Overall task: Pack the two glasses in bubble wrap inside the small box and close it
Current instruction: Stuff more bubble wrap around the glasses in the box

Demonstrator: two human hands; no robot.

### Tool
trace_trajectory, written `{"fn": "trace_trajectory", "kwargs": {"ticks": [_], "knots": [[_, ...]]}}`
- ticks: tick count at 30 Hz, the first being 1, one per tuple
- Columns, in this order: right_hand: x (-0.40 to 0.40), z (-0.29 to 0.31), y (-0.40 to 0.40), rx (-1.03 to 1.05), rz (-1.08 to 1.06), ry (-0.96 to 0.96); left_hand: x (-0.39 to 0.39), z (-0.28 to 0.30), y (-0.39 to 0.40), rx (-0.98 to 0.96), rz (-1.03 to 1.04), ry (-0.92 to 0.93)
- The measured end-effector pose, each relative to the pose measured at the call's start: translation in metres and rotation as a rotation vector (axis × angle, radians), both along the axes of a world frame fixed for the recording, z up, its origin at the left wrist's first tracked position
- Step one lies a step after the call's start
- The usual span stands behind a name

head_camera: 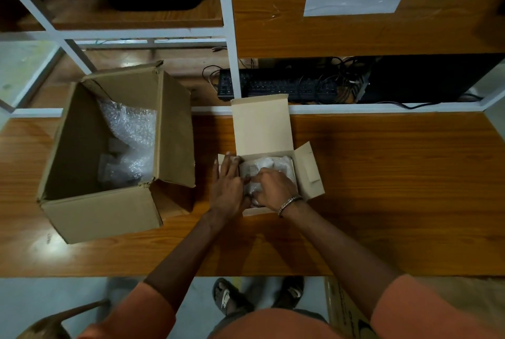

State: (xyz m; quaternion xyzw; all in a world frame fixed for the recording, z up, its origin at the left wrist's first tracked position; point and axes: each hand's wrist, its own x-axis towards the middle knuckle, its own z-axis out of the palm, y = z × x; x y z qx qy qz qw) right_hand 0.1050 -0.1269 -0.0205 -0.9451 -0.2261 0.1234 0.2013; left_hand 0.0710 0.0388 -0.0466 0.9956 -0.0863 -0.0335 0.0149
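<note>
Here, seen from above, a small box (276,164) sits open at the middle of the desk (382,174), lid flap upright. Inside lies a pale bubble wrap bundle (269,165); the glasses themselves cannot be made out. The left hand (228,183) rests with straight fingers on the box's left side. The right hand (274,188) curls over the bundle, apparently pinching wrap. Probably soft outside, fragile within: press gently, hold the padded sides.
</note>
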Motion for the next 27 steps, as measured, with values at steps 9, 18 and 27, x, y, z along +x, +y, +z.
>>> {"fn": "trace_trajectory", "kwargs": {"ticks": [9,18,27], "knots": [[0.006,0.001,-0.044,0.024,-0.125,-0.046,0.004,0.015,-0.001,-0.125,0.055,0.206],[0.021,-0.008,-0.037,-0.048,-0.221,0.077,0.015,0.03,-0.004,-0.019,-0.027,0.182],[0.06,-0.001,-0.047,-0.041,-0.159,0.321,0.018,0.029,-0.019,0.035,0.075,0.149]]}}
